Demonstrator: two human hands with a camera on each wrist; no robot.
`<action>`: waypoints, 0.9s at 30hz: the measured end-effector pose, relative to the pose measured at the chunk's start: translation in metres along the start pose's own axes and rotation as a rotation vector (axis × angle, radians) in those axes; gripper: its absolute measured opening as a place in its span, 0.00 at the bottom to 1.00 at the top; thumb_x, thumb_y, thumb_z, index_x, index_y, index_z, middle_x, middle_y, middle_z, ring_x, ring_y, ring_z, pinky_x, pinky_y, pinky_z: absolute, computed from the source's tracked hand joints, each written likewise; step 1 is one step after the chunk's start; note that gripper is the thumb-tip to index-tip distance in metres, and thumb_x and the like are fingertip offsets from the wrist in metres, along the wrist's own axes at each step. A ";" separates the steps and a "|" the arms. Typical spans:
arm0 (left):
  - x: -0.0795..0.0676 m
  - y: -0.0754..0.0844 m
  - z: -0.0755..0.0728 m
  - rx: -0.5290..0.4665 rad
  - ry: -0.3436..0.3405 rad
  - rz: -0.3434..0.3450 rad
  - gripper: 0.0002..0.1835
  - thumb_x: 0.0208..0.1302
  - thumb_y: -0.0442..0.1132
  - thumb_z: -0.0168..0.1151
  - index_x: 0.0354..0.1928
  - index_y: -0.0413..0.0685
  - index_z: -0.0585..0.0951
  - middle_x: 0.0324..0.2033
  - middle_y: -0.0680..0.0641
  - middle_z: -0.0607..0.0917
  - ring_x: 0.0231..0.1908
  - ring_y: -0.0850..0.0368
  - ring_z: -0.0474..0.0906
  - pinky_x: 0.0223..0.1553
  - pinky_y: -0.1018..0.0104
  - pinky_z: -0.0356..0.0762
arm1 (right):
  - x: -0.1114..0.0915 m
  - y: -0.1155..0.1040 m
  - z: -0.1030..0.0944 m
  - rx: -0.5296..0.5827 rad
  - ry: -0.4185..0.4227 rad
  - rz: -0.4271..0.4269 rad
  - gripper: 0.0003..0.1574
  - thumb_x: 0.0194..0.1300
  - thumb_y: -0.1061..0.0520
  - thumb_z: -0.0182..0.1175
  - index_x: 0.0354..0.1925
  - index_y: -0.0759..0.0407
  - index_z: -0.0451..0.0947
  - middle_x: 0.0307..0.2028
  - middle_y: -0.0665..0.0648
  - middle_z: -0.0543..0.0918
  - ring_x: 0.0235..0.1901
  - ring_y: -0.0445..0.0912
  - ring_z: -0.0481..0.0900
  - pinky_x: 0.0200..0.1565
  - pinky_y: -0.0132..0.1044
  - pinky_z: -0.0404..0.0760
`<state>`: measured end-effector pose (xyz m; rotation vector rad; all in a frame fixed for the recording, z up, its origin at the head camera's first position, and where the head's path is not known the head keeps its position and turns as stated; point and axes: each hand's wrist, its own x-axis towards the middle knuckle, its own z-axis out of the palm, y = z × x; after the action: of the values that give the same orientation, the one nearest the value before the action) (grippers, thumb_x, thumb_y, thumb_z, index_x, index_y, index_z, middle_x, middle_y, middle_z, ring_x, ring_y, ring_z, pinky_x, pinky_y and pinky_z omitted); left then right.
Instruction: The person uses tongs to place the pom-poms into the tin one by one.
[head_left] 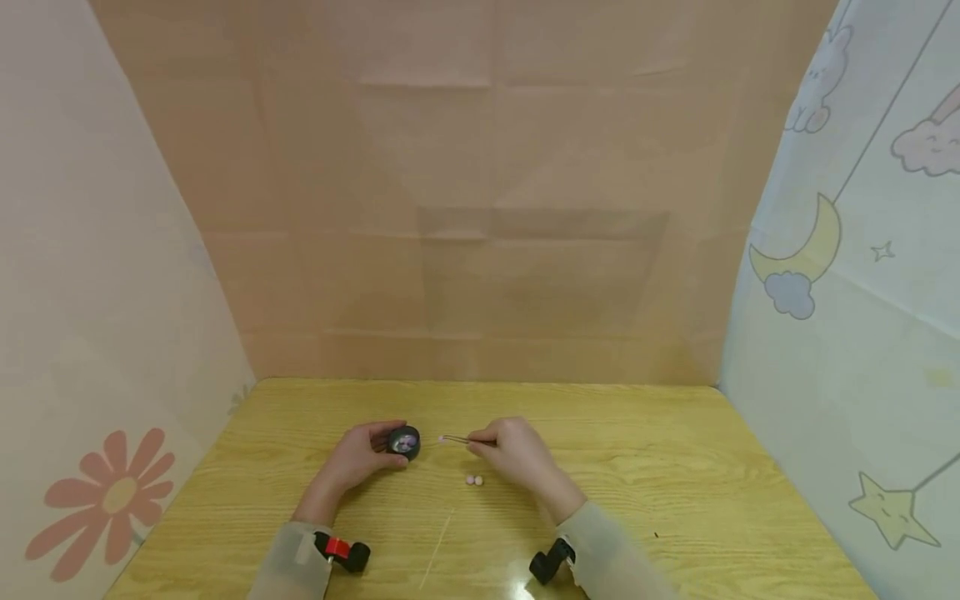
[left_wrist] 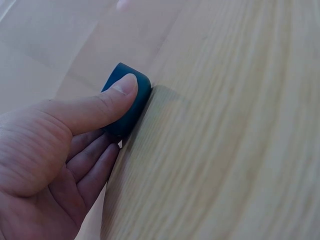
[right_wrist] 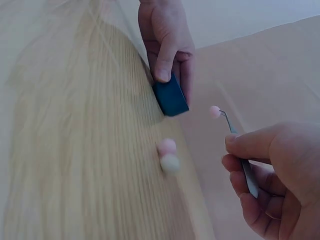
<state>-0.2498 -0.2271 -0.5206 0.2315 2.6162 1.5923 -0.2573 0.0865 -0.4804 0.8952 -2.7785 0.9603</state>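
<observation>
My left hand (head_left: 356, 458) grips a small dark round cup (head_left: 395, 457) on the wooden table, thumb on the near side. From above, something shiny and purplish shows inside it, too small to make out. My right hand (head_left: 519, 454) pinches metal tweezers (right_wrist: 248, 177) between thumb and fingers. At their bent tips is a small pink ball (right_wrist: 214, 111), held in the air to the right of the cup. Below the tweezers, a pink ball (right_wrist: 167, 146) and a whitish ball (right_wrist: 170, 163) lie side by side, touching, on the table.
The wooden table (head_left: 675, 467) ends at a brown paper-like backdrop (head_left: 480, 292). Pale printed sheets (head_left: 885, 317) stand at both sides. A tiny dark speck (head_left: 656, 535) lies to the right. Each wrist wears a black camera mount (head_left: 551, 560).
</observation>
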 end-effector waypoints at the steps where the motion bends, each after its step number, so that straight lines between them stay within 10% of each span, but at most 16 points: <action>1: 0.000 0.000 0.000 0.002 -0.001 -0.003 0.35 0.60 0.37 0.83 0.70 0.43 0.82 0.64 0.37 0.84 0.65 0.38 0.80 0.66 0.43 0.77 | 0.004 -0.003 0.003 0.002 -0.001 0.001 0.12 0.75 0.51 0.70 0.50 0.53 0.94 0.36 0.47 0.91 0.25 0.35 0.76 0.26 0.32 0.75; 10: 0.000 0.002 0.003 0.007 0.006 -0.009 0.35 0.60 0.38 0.83 0.70 0.44 0.82 0.62 0.40 0.85 0.64 0.40 0.82 0.65 0.43 0.78 | 0.029 -0.026 0.029 -0.047 -0.025 0.053 0.13 0.75 0.48 0.69 0.52 0.47 0.94 0.44 0.50 0.93 0.21 0.32 0.80 0.44 0.40 0.88; 27: 0.001 -0.002 0.001 -0.012 -0.004 0.002 0.35 0.61 0.37 0.82 0.71 0.43 0.81 0.64 0.38 0.84 0.65 0.38 0.80 0.64 0.44 0.79 | 0.035 -0.032 0.044 -0.176 0.004 0.038 0.09 0.73 0.49 0.72 0.46 0.47 0.95 0.42 0.47 0.93 0.42 0.42 0.90 0.42 0.41 0.89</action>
<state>-0.2506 -0.2265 -0.5228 0.2363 2.6042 1.6056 -0.2637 0.0230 -0.4894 0.8163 -2.8312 0.7063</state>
